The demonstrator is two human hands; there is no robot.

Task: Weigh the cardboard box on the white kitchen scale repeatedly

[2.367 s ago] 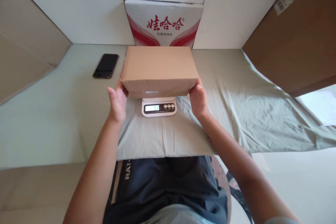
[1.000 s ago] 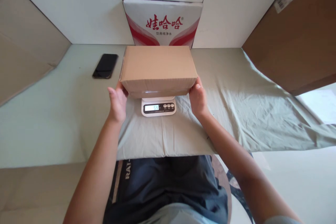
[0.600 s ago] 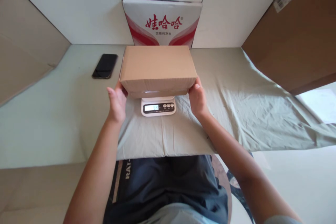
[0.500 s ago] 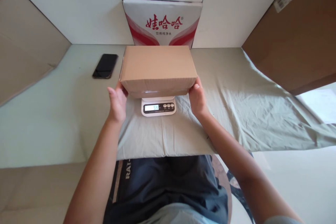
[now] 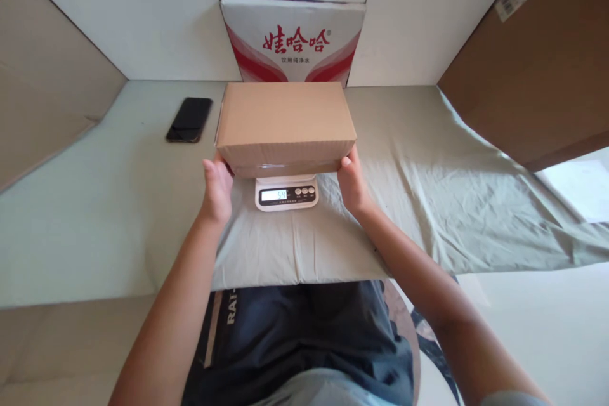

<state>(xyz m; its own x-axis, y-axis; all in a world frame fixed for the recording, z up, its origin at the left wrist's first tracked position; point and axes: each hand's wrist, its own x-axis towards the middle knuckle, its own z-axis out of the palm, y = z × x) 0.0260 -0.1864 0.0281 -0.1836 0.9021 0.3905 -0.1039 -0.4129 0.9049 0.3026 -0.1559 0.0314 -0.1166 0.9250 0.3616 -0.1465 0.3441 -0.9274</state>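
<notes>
A closed brown cardboard box [image 5: 287,113] rests on a small white kitchen scale [image 5: 287,204], which juts out below its near side. The scale's lit display [image 5: 275,195] appears to read 54. My left hand [image 5: 218,189] is at the box's lower left corner, thumb up and fingers partly hidden beneath the edge. At the lower right corner my right hand [image 5: 353,183] holds the box from the other side, its thumb against the near face and its other fingers mostly out of sight.
A black phone [image 5: 189,120] lies to the left on the pale green cloth [image 5: 157,203]. Behind the box stands a white and red carton [image 5: 294,28] against white panels. Large brown cardboard [image 5: 537,70] flanks the right, and a paler board [image 5: 47,70] the left.
Both hands have shifted slightly inward and lower along the box's bottom corners. The box stays on the scale, and the display looks the same.
</notes>
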